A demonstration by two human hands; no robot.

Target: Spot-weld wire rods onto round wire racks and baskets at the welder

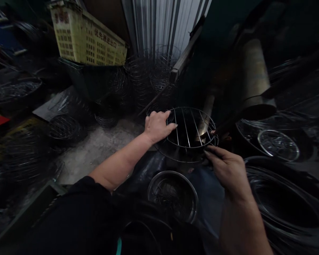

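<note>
A round wire rack (pixel 191 129) with straight cross wires sits in front of me at centre. My left hand (pixel 158 125) rests on its left rim, fingers curled over the wire and holding it. My right hand (pixel 225 168) is at the rack's lower right rim, fingers pinched on the outer ring wire. A dark rod-like arm (pixel 228 122) reaches in from the right and meets the rack's right edge.
A metal bowl (pixel 172 194) with wire bits sits below the rack. Coils of wire (pixel 287 205) lie at right, stacked wire baskets (pixel 149 74) at the back, a yellow crate (pixel 87 35) upper left, and more wire frames (pixel 63 127) on the concrete floor at left.
</note>
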